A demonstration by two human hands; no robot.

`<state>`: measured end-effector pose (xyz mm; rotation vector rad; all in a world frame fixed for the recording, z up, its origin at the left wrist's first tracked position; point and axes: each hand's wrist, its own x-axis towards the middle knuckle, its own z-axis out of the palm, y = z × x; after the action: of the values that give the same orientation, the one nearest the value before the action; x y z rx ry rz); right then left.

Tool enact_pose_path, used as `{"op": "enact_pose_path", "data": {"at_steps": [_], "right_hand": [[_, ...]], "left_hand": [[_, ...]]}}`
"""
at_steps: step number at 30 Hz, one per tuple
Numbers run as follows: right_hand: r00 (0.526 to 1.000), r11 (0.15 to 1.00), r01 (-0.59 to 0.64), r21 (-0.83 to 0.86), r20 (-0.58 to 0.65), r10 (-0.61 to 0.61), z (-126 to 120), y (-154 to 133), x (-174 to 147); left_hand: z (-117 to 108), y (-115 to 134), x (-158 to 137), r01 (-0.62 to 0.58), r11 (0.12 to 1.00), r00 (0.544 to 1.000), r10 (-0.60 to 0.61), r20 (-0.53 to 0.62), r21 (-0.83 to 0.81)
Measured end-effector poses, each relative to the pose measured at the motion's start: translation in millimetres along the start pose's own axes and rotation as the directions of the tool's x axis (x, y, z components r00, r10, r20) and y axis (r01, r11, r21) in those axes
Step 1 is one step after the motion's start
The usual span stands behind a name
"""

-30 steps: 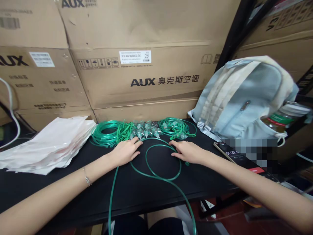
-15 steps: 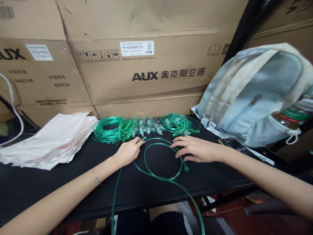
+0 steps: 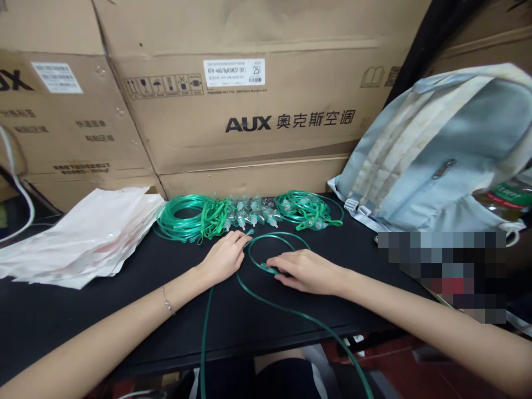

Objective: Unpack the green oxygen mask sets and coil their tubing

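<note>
A long green plastic tube (image 3: pixel 274 306) lies in a loose loop on the black tabletop, its lower lengths hanging over the front edge. My left hand (image 3: pixel 224 256) pinches the tube close to one end, whose connector tip pokes out past the fingertips. To its right, my right hand (image 3: pixel 307 271) has its fingers closed on the loop's lower part, where another connector end shows beside the fingertips. Behind both hands are coiled green tubes (image 3: pixel 172 219), bunched green elastic straps (image 3: pixel 216 216), clear nebulizer-like cups (image 3: pixel 253 210) and a second tangle of green tubing (image 3: pixel 328 202).
White plastic pouches (image 3: pixel 95 233) are stacked on the left. Large cardboard boxes (image 3: pixel 249 144) wall off the back. A light blue backpack (image 3: pixel 411 172) with a bottle (image 3: pixel 505 198) in its side pocket stands on the right. A white cable (image 3: pixel 20 188) hangs at the far left.
My right hand has moved left and nearer, from spread over the loop to closed on the tube. The loop has become smaller. My left hand keeps its pinch, nearly in place.
</note>
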<state>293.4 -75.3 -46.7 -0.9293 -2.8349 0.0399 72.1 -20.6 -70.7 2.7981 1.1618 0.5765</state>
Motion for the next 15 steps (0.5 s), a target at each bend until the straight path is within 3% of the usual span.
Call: {"op": "enact_pose_path", "data": {"at_steps": [4,7,11,15], "right_hand": [[0.998,0.991,0.052,0.125,-0.044,-0.047,3,-16,15],[0.989,0.972,0.150,0.181,-0.039,-0.145,-3,-7,20],[0.951,0.950,0.309,-0.041,-0.023,-0.310,-9,19,32],[0.890,0.857,0.446,-0.259,0.031,-0.454,-3,32,50]], "left_hand": [[5,-1,12,0.041,0.997,0.998,-0.044,-0.041,-0.063],[7,-3,20,0.065,0.991,0.993,-0.076,-0.090,-0.119],[7,-5,26,0.089,0.976,0.984,-0.118,-0.134,-0.200],[0,-7,21,0.112,0.962,0.973,-0.157,-0.168,-0.247]]}}
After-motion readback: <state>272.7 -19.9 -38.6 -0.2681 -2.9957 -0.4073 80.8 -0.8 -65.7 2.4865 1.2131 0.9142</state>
